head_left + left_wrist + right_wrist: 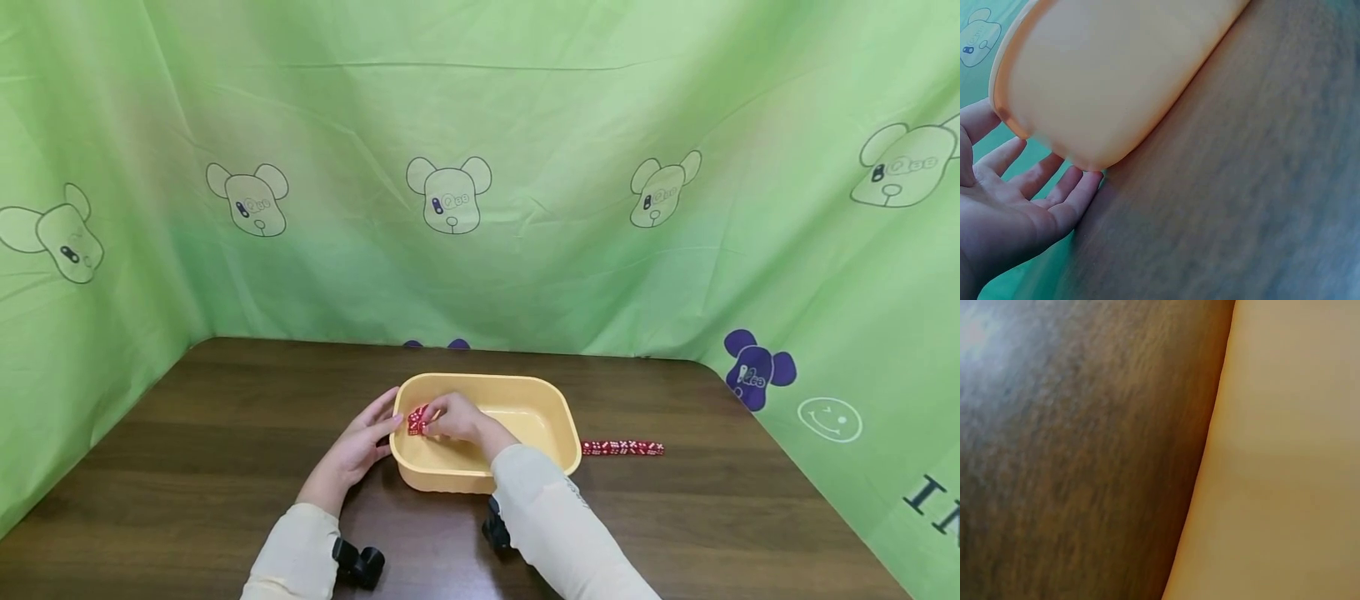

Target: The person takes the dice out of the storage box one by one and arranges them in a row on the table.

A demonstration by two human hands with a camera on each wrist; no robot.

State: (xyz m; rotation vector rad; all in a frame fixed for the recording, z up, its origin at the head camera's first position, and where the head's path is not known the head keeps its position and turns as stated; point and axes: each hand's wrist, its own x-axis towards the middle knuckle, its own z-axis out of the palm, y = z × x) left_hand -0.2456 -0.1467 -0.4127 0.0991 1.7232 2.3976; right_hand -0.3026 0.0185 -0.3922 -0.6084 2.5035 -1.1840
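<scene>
A pale yellow plastic tub [528, 425] with rounded corners stands on the table. My left hand [362, 443] is at its left end, thumb by the rim and extended fingertips touching the outer wall, as the left wrist view shows from the side [1016, 206]. Inside the tub, my right hand [459, 417] reaches to the left end and pinches red dice with white dots. A small cluster of these dice [415, 422] shows just left of its fingertips. The right wrist view shows only the tub's outer wall [1285, 456] and the table; the hand is hidden there.
A straight row of red dice [622, 448] lies on the dark wood table [712, 500], extending right from the tub's right side. Green curtains [525, 275] with bear-head drawings hang behind and along both sides. Black devices [360, 564] are strapped at both wrists.
</scene>
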